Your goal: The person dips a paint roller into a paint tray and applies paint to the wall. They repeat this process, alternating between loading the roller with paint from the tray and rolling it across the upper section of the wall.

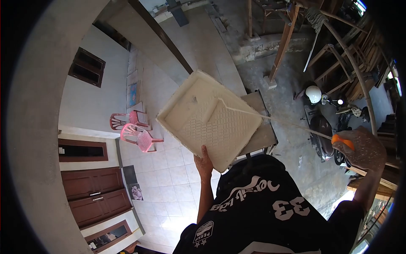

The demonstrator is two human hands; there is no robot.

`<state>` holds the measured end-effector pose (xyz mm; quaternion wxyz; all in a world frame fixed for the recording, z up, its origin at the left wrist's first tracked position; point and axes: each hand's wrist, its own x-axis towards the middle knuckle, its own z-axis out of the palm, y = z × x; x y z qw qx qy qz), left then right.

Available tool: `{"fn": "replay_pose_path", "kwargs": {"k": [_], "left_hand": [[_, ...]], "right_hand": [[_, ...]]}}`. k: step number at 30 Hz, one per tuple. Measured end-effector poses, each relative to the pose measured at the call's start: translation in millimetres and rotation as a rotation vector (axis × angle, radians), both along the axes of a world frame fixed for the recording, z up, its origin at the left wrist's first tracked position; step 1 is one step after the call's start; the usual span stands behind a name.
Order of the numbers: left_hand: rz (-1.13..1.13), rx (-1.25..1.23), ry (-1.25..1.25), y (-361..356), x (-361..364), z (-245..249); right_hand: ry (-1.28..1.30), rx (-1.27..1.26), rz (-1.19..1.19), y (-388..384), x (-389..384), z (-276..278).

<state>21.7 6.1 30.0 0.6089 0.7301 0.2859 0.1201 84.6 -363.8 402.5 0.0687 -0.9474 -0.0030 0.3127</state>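
Observation:
A cream-coated paint tray [177, 106] with a textured ramp is in the middle of the view. My left hand [204, 164] grips its near edge, thumb over the rim. At the right, my right hand [361, 148] is wrapped round the orange handle [343, 142] of a long-rod paint roller. The rod [292, 122] reaches leftward over the tray. Its narrow roller head [210, 111] lies on the textured ramp, coated in the same cream colour. Specks of paint cover my right hand.
Pink plastic chairs [141, 137] stand on the tiled floor at left, near brown doors [97, 194]. Behind the tray is a board-like surface [256, 103]. A motorbike [322, 131], a white helmet [313, 94], wooden posts [282, 46] and stacked timber [363, 63] are at right.

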Motion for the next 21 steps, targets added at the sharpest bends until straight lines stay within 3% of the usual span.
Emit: {"fn": "replay_pose_path", "kwargs": {"k": [2,3,5,10,14,15,18,21], "left_hand": [[0.004,-0.002,0.024,1,-3,-1],[0.006,-0.005,0.030,1,-1,-1],[0.009,-0.013,0.056,-7,0,23],[-0.011,0.011,0.028,-1,-2,10],[0.005,-0.009,0.039,-4,-1,18],[0.008,-0.013,0.027,-4,0,16],[0.013,-0.023,0.008,0,-1,6],[0.012,0.000,0.027,-1,-1,2]], "right_hand": [[0.012,0.120,0.067,-4,6,-21],[-0.170,0.146,0.200,-7,1,-34],[-0.119,0.138,0.215,-13,3,-24],[0.021,0.069,0.121,-5,9,20],[0.039,0.046,0.139,2,14,-3],[-0.009,0.081,0.250,-2,16,-7],[0.034,-0.019,0.236,-5,17,30],[0.025,-0.033,0.209,-3,25,20]]}}
